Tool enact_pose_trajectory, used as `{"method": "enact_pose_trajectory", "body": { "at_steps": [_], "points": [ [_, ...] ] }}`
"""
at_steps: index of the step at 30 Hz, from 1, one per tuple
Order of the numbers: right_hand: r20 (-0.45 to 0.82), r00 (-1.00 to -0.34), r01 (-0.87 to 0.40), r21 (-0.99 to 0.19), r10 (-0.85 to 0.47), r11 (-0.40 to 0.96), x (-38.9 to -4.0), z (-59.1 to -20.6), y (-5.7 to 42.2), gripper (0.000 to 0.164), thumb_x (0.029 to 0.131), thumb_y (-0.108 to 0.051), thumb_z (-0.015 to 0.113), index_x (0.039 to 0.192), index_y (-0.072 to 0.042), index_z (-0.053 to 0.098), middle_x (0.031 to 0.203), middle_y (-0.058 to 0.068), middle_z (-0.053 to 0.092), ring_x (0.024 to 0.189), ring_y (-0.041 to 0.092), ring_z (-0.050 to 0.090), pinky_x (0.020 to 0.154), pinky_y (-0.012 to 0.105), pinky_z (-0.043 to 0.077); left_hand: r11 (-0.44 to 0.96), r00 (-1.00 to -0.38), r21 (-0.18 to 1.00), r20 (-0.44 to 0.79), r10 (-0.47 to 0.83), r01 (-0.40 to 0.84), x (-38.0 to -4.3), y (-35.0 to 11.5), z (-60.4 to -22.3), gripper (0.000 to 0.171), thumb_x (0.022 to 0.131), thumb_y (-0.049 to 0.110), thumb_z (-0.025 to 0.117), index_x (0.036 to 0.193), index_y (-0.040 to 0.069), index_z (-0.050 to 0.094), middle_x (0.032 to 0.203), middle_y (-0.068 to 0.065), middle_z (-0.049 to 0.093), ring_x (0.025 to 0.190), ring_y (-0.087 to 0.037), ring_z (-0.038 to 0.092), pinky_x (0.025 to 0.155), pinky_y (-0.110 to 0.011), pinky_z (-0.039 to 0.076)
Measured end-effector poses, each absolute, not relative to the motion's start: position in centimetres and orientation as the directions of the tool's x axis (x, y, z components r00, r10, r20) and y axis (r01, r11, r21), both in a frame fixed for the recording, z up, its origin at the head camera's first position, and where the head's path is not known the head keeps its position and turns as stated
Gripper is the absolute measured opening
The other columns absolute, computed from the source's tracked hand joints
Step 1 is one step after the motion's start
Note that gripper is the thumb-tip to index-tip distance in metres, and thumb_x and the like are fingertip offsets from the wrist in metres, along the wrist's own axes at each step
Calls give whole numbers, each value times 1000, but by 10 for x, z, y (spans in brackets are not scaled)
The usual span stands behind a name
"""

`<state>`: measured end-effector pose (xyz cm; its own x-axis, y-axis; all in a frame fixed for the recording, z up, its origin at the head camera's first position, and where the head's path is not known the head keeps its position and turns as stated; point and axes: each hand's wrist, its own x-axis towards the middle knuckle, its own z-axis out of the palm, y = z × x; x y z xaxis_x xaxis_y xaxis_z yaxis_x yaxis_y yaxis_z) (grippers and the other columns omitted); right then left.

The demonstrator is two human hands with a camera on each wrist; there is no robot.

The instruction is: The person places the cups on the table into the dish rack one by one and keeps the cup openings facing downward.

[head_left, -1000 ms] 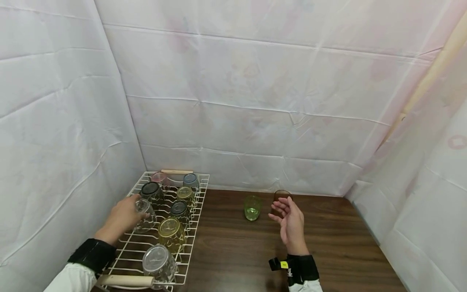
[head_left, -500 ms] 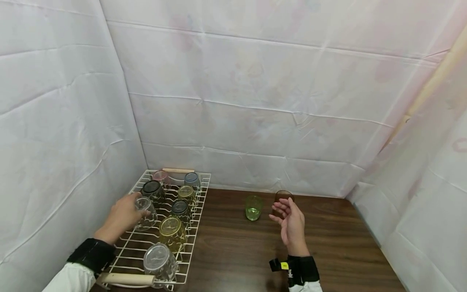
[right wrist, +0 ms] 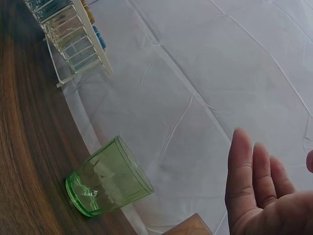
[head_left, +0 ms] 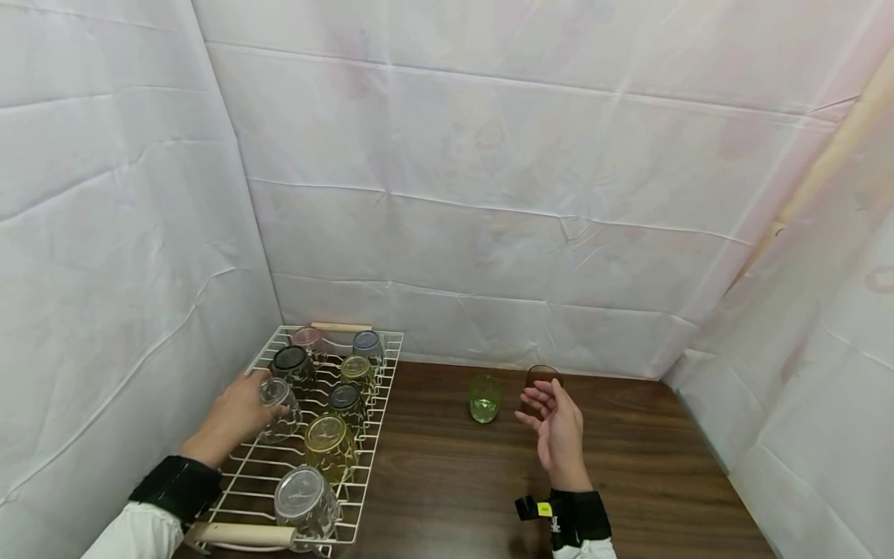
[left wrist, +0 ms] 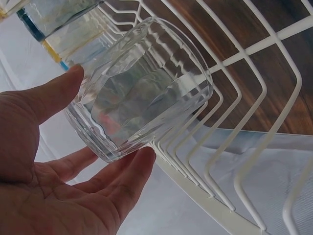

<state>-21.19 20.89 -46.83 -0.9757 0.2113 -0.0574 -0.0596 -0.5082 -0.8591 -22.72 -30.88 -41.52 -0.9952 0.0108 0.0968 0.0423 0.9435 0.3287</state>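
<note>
My left hand (head_left: 233, 411) has its thumb and fingers around a clear glass (left wrist: 146, 88), which stands upside down on the white wire rack (head_left: 254, 464). In the left wrist view the thumb lies on one side of its base and the fingertips on the other. On the right, my right hand (head_left: 559, 435) hangs above the wooden table, palm turned inward, fingers loosely bent and holding nothing. Just behind its fingertips stands a brown glass (head_left: 543, 373), partly hidden by them. To its left a green glass (right wrist: 110, 181) stands upright on the table.
Several more upturned glasses share the rack, among them a black one (head_left: 292, 365), a yellow one (head_left: 328, 442) and a clear one (head_left: 303, 501). Wooden handles (head_left: 240, 536) cap the rack's ends. White sheeting (head_left: 447, 233) closes off the back and both sides of the table (head_left: 433, 481).
The head view has shifted very slightly. Both hands and the glasses keep their places.
</note>
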Motion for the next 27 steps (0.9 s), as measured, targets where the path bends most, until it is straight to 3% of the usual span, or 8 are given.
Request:
{"method": "enact_pose_trajectory", "body": {
  "at_steps": [27],
  "points": [
    [-51,-960,-90,-874,274,-477,-212,-466,212,41,114,-44,49,116,-7,67,94,-4,75,94,15,72,75,31,66,948,-995,313,99,22,52,-228,-308,-417,79,88,28,85,142,-16,47,130,-47,57,119,-66,57,96,-74,50]
  ]
}}
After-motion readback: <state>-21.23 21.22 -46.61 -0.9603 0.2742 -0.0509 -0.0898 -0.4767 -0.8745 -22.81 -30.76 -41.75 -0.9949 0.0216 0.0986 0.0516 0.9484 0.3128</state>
